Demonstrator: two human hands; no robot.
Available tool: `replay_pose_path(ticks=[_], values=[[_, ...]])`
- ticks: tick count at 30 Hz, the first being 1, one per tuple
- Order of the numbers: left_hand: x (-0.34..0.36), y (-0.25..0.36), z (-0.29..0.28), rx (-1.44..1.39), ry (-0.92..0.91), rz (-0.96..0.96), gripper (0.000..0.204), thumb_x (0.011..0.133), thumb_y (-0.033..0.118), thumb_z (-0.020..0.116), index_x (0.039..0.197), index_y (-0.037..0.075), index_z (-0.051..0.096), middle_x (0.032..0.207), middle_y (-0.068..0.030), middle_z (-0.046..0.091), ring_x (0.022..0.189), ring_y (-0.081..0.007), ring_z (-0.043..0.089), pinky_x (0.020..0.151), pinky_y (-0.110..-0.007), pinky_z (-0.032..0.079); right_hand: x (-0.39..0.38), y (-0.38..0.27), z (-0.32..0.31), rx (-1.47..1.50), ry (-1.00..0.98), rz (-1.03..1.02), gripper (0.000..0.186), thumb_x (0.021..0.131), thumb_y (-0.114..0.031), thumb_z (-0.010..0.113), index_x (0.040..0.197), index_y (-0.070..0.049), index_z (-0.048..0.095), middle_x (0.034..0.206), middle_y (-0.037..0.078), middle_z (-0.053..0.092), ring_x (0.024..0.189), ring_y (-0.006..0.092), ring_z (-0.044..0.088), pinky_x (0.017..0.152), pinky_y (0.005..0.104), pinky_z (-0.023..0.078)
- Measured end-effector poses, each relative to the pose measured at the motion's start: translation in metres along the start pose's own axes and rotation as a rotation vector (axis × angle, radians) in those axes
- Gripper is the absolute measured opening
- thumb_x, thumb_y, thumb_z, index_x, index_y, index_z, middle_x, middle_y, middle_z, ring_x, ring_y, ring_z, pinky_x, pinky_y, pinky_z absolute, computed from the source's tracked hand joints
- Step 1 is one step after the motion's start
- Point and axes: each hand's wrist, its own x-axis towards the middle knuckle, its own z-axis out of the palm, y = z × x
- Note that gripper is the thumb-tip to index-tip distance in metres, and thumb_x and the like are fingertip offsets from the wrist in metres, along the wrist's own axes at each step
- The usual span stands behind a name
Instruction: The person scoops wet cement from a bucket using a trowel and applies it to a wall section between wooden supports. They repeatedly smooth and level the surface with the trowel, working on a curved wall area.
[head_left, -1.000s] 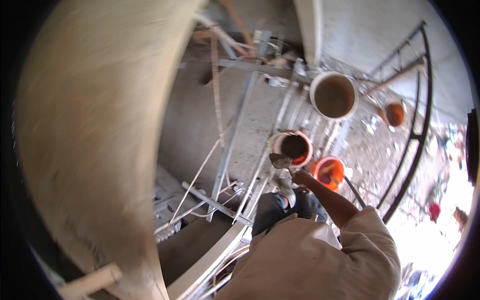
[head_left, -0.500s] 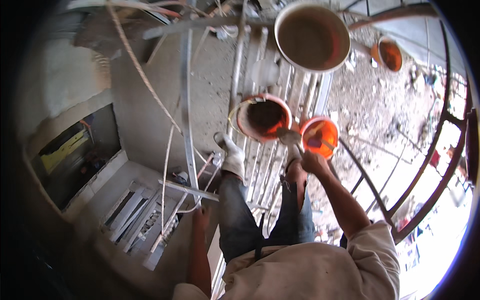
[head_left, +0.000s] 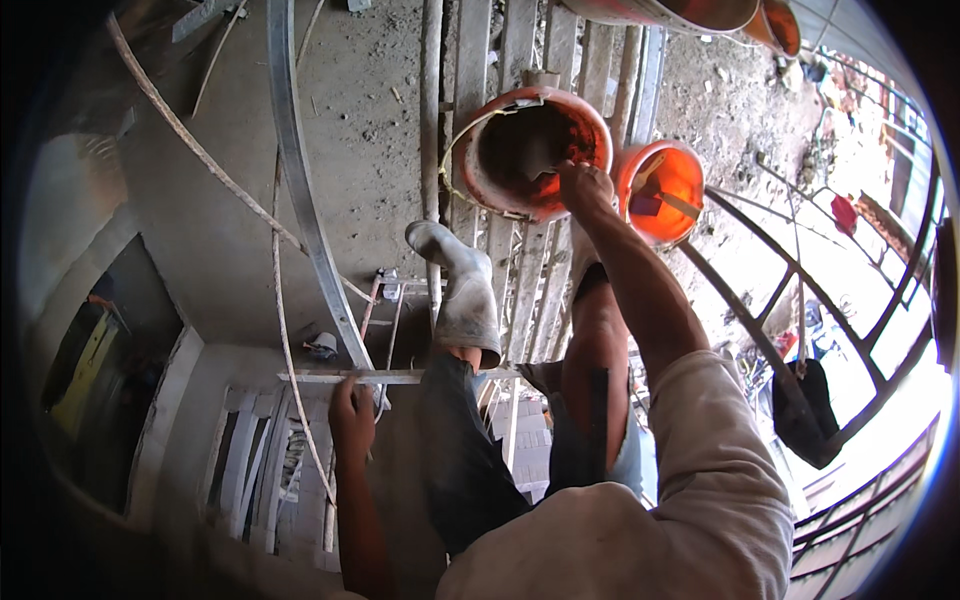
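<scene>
Left hand (head_left: 352, 415) nearest, fingers wrapped around a horizontal scaffold bar (head_left: 340, 377), while farther out the right hand (head_left: 585, 188) stretches over the rim of an orange bucket (head_left: 530, 150) on the planks, its grip hidden, dark grime inside

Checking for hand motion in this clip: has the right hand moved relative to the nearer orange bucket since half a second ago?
Yes. The right hand was beside the bucket's rim toward the second bucket; now it reaches over the rim into the opening.
</scene>
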Motion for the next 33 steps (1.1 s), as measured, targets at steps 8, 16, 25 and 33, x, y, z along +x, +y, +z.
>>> replay_pose_path(ticks=[8,16,25,33], values=[[-0.097,-0.234,-0.007,0.12,-0.297,-0.36,0.037,0.095,0.028,0.062,0.121,0.002,0.067,0.104,-0.0194,0.07,0.099,-0.0335,0.069,0.085,-0.044,0.052,-0.01,-0.064,-0.018,0.392,-0.106,0.282,0.029,0.093,-0.027,0.058,0.105,-0.007,0.075,0.105,0.022,0.074,0.104,0.0361,0.072,0.087,0.0486,0.056],[0.06,-0.139,-0.115,0.084,-0.103,-0.241,0.037,0.1,0.027,0.06,0.123,-0.002,0.065,0.11,-0.0199,0.07,0.099,-0.0313,0.068,0.089,-0.041,0.052,-0.015,-0.056,-0.039,0.348,-0.121,0.206,0.025,0.091,-0.032,0.064,0.106,-0.014,0.07,0.094,0.018,0.074,0.089,0.0392,0.072,0.075,0.0528,0.055],[0.078,-0.11,-0.164,0.082,-0.165,-0.368,0.041,0.102,0.027,0.058,0.133,0.0,0.06,0.126,-0.0163,0.068,0.109,-0.0259,0.067,0.089,-0.038,0.053,-0.075,-0.037,0.002,0.69,0.223,0.229,0.023,0.09,-0.022,0.062,0.112,-0.019,0.067,0.094,0.014,0.074,0.083,0.0401,0.071,0.072,0.0504,0.057],[0.175,-0.064,-0.25,0.019,-0.109,-0.449,0.038,0.101,0.026,0.059,0.135,0.009,0.062,0.104,-0.0036,0.066,0.079,-0.0116,0.059,0.064,-0.028,0.048,-0.16,-0.113,0.011,0.922,0.396,0.588,0.031,0.084,-0.027,0.079,0.106,-0.011,0.065,0.084,0.02,0.071,0.078,0.0431,0.069,0.066,0.0478,0.055]])
